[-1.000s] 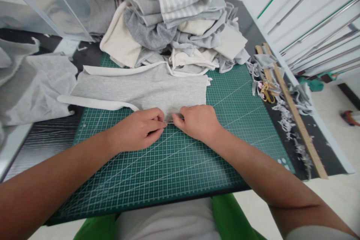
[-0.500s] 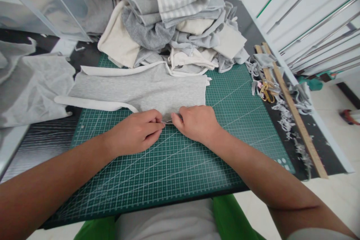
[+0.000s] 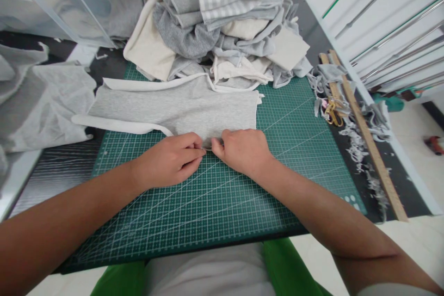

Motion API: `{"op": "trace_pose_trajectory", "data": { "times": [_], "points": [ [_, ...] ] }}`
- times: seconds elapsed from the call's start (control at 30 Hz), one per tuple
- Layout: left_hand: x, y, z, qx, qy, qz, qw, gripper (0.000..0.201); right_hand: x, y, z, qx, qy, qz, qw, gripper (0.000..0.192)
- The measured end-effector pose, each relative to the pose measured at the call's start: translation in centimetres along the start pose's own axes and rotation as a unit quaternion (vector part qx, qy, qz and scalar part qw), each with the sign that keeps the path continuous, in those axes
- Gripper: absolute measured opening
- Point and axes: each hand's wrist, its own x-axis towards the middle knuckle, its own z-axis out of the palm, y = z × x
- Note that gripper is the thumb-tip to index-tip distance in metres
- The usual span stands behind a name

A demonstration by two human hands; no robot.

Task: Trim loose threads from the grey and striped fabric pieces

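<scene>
Two bare hands meet at the near hem of a light grey garment piece [image 3: 180, 106] spread flat across the far half of a green cutting mat [image 3: 222, 203]; the left hand [image 3: 169, 159] has its fingers drawn narrow, pinching the fabric's near edge, and the right hand [image 3: 243, 150] is curled just beside it, thumb and forefinger closed on the same edge; the fingertips of the two hands all but touch; the garment's white trim strip [image 3: 114, 124] runs along its near side toward the left edge of the tabletop; a heap of grey, cream and striped cloth [image 3: 222, 23] sits at the far edge, overlapping the mat's far border; a crumpled white sheet [image 3: 41, 106] lies at the left edge; a wooden ruler [image 3: 367, 134] lies along the right edge among grey fabric scraps [image 3: 350, 143].
</scene>
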Motion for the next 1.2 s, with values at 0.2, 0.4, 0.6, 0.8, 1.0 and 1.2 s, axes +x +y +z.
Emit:
{"op": "trace_pose_trajectory", "data": {
  "times": [0.2,0.4,0.6,0.8,1.0,1.2],
  "points": [
    [-0.7,0.2,0.1,0.098,0.0,0.022,0.995,0.018,-0.1,0.3,0.2,0.005,0.021,-0.008,1.0,0.054],
    [-1.1,0.2,0.1,0.074,-0.004,0.001,0.997,0.021,-0.2,0.8,0.2,0.021,0.013,-0.017,1.0,0.059],
    [-0.9,0.2,0.0,0.076,0.002,0.001,0.997,0.021,-0.5,0.9,0.4,0.014,0.038,-0.022,0.999,0.058],
    [-0.7,0.2,0.0,0.079,0.001,0.0,0.997,0.022,-1.6,0.6,0.4,0.008,0.115,-0.061,0.991,0.053],
    [-0.8,0.2,0.0,0.081,0.001,-0.003,0.997,0.02,-1.2,1.0,0.8,0.041,0.09,-0.057,0.993,0.055],
    [-0.6,0.3,-0.1,0.113,0.002,0.026,0.993,0.018,-0.4,1.1,0.5,0.04,0.055,-0.049,0.996,0.058]
  ]
}}
